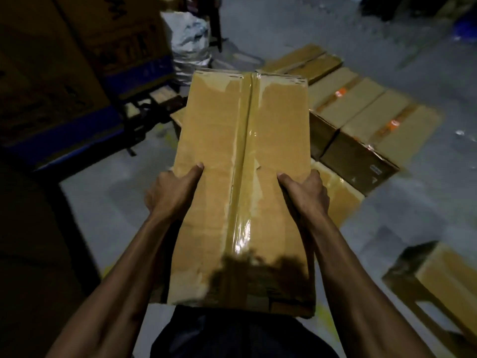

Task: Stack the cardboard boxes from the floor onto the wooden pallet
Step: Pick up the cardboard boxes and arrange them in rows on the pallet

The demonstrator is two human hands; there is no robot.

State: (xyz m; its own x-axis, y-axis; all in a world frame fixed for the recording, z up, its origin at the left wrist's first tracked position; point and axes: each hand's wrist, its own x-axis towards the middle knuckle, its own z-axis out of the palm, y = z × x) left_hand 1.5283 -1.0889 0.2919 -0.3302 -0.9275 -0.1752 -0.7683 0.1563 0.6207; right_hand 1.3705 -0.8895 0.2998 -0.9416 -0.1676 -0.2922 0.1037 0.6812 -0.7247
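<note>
A long taped cardboard box (219,151) is held up in front of me, lengthwise away from my body. My left hand (170,192) grips its left side, thumb lying on the top face. My right hand (307,193) grips the right side in the same way. Beyond and to the right, several more cardboard boxes (361,117) lie side by side in a row low on the floor. Whether a wooden pallet is under them cannot be made out.
Tall printed cartons (64,73) on a blue base stand at the left. A crumpled plastic sack (191,40) sits at the back. Another cardboard box (444,282) lies at the lower right. Grey concrete floor (108,202) stretches between them.
</note>
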